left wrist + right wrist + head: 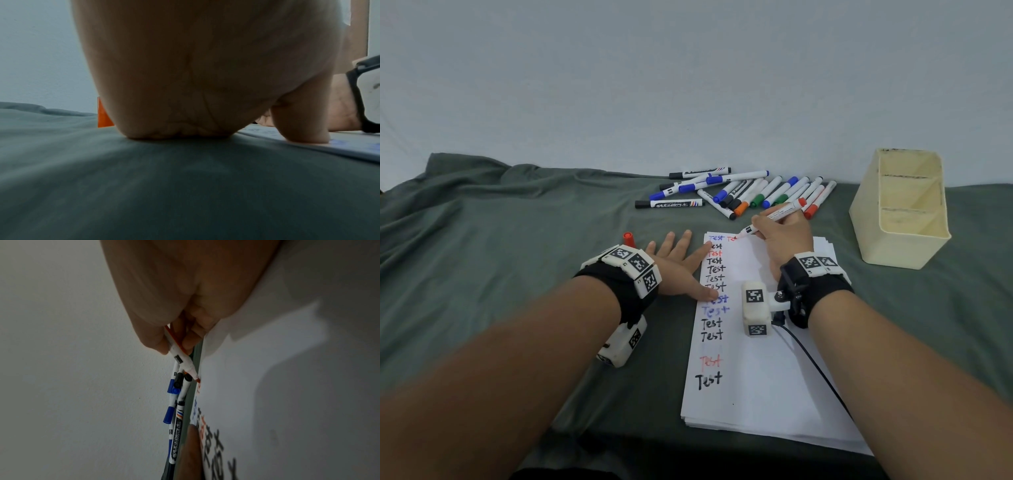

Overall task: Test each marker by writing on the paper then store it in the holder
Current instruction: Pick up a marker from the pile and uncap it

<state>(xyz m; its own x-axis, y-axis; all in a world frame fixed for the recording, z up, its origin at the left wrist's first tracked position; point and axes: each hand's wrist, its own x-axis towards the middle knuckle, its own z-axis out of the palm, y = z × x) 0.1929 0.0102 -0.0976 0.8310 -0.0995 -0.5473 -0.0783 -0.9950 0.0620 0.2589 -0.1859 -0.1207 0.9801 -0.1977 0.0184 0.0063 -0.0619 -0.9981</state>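
My right hand point(779, 228) grips an uncapped red marker point(774, 216) like a pen, its tip on the top of the white paper stack point(763, 370) beside a red "Te". In the right wrist view the marker point(183, 359) tip touches the paper point(267, 386). My left hand point(681, 263) lies flat with spread fingers on the cloth, index finger and thumb pressing the paper's left edge. The left wrist view shows the palm point(185, 73) down and the thumb point(300, 120) on the paper. The marker's red cap point(629, 239) stands beyond the left hand. The cream holder point(900, 212) stands at the right.
Several capped markers point(736, 192) in blue, black, green, orange and red lie in a pile behind the paper, near the wall. A green cloth point(517, 246) covers the table. The paper carries a column of "Test" words in black, blue and red. A black cable point(815, 363) crosses the paper.
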